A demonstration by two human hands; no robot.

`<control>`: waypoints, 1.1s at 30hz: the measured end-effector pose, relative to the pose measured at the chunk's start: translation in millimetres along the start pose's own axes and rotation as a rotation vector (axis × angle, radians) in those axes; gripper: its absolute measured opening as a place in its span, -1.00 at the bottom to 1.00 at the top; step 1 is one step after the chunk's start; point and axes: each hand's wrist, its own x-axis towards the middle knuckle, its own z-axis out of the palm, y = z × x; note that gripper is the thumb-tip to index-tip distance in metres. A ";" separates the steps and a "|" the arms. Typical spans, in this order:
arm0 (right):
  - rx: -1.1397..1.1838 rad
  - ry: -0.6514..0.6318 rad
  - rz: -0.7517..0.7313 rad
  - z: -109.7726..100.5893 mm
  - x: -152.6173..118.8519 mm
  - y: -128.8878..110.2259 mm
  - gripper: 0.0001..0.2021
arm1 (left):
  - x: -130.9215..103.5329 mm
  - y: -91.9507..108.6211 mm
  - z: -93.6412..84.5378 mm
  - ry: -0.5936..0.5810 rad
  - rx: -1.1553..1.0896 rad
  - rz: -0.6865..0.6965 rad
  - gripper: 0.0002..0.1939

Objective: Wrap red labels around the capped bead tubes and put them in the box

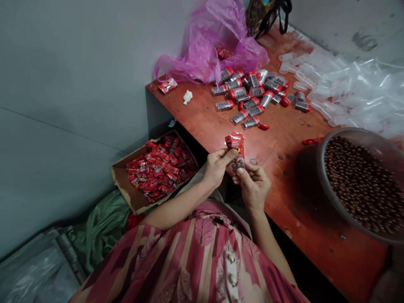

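Note:
Over the near edge of the table, my left hand (218, 165) pinches a red printed plastic packet (235, 143) with its thumb on the front. The packet's lower part is clear, and dark round balls show through it. My right hand (254, 182) is closed on that lower end, thumb in front and fingers curled behind. Whether a tube sits inside the packet I cannot tell. Just beyond my hands lie several clear tubes (251, 122) of dark balls with red caps, loosely heaped. A large tub (322, 179) of shiny brown balls (362, 185) stands to the right.
Left of the table, a cardboard box (118, 176) holds many red packets (160, 168). A pink plastic bag (205, 54) lies at the back, beside a wall. Clear empty tubes (353, 84) are piled at the back right. A red piece (312, 141) lies by the tub.

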 end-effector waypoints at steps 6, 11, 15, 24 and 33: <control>0.171 0.097 0.044 5.8 1.8 10.8 -0.78 | -8.7 -8.2 4.1 0.028 0.015 -0.072 -0.63; 0.162 0.064 0.099 0.4 3.8 5.5 -0.78 | -2.4 0.6 -4.3 -0.047 0.062 -0.026 -0.65; 0.183 0.045 0.154 -3.7 6.1 0.3 -0.78 | 11.9 11.9 -11.8 0.003 0.011 0.086 -0.69; 0.225 0.064 0.182 -6.9 10.2 -1.5 -0.78 | 20.6 14.4 -9.6 -0.033 0.103 0.092 -0.65; 0.120 0.039 0.017 -4.3 4.0 9.7 -0.76 | 6.2 0.2 -0.1 -0.110 -0.064 -0.114 -0.63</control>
